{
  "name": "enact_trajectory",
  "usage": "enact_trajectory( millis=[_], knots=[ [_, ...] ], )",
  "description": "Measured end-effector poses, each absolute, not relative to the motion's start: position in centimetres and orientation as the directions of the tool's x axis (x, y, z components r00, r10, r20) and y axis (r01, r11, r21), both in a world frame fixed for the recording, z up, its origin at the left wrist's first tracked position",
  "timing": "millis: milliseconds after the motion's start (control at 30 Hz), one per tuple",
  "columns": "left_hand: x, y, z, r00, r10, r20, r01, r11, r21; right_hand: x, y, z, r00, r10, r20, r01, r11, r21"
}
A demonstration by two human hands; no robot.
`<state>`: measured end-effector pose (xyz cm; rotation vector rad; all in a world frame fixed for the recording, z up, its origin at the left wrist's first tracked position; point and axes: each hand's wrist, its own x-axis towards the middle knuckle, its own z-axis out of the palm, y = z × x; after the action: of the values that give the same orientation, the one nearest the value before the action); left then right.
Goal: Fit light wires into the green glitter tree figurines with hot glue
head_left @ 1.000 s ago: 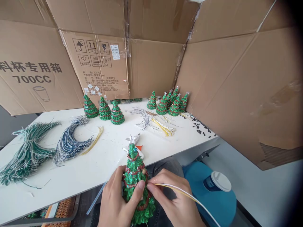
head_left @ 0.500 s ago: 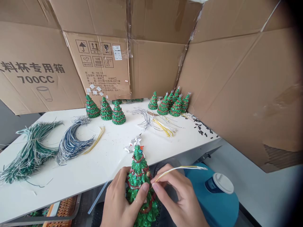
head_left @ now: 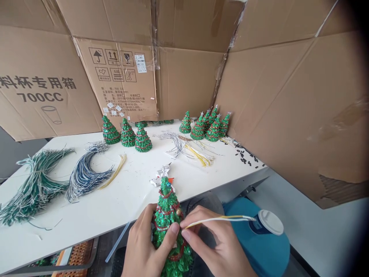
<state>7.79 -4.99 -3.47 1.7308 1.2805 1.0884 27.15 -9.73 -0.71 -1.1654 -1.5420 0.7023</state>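
A glittery green Christmas tree ornament (head_left: 167, 206) with red garlands stands upright in front of me, its base running off the bottom of the view. My left hand (head_left: 150, 244) is closed round its left side, the thumb pressed on the front. Between thumb and forefinger, my right hand (head_left: 211, 240) pinches a thin pair of wires (head_left: 219, 218), one yellow and one white, close against the tree's right side. Their free ends stick out to the right. Where the wires meet the tree is hidden by my fingertips. Silver stars (head_left: 163, 170) lie on the table behind the treetop.
Green-white (head_left: 43, 173) and blue-white wire bundles (head_left: 89, 173) lie on the table's left. Small trees (head_left: 142, 138) stand along the back, before cardboard walls (head_left: 187, 84). Yellow-white wires (head_left: 198, 154) and black bits (head_left: 245, 156) lie rightward. A lidded cup (head_left: 268, 222) sits on a blue stool (head_left: 259, 246).
The free ends of the wires have dipped lower, now lying across the cup's edge in view. My right hand has shifted slightly down, and the left keeps its hold on the tree.
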Motion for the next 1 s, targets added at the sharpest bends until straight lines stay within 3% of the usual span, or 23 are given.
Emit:
enact_trajectory(
  millis=[133, 300, 467, 600, 700, 833, 900, 1000],
  knots=[
    [7.8, -4.9, -3.2, 0.142, 0.966, 0.216, 0.37, -0.254, 0.894, 26.9, -9.7, -0.8, 0.033, 0.928, 0.372, 0.283, 0.348, -0.894],
    [7.6, -4.9, -3.3, 0.144, 0.974, 0.175, 0.343, -0.215, 0.915, 26.6, -9.4, -0.6, -0.009, 0.883, 0.47, 0.378, 0.438, -0.816],
    [7.4, -5.2, -3.8, 0.018, 1.0, -0.023, 0.286, 0.017, 0.958, 26.7, -9.5, -0.3, -0.011, 0.884, 0.468, 0.385, 0.435, -0.814],
    [7.1, -4.8, -4.2, -0.096, 0.982, -0.161, 0.117, 0.172, 0.978, 26.9, -9.9, -0.4, 0.081, 0.805, 0.587, 0.411, 0.51, -0.756],
    [6.5, -3.8, -4.4, -0.06, 0.99, -0.129, 0.003, 0.129, 0.992, 26.5, -10.1, -1.4, 0.048, 0.72, 0.692, 0.418, 0.615, -0.669],
    [5.8, -2.4, -4.9, -0.087, 0.996, -0.019, 0.045, 0.023, 0.999, 24.8, -10.0, -3.5, -0.117, 0.59, 0.799, 0.537, 0.714, -0.449],
    [5.7, -2.1, -5.2, -0.11, 0.994, 0.013, 0.06, -0.006, 0.998, 24.0, -9.8, -4.3, -0.183, 0.536, 0.824, 0.64, 0.701, -0.314],
    [6.0, -2.1, -5.4, -0.095, 0.995, 0.029, 0.07, -0.023, 0.997, 23.3, -9.7, -4.6, -0.232, 0.539, 0.809, 0.753, 0.627, -0.202]
  ],
)
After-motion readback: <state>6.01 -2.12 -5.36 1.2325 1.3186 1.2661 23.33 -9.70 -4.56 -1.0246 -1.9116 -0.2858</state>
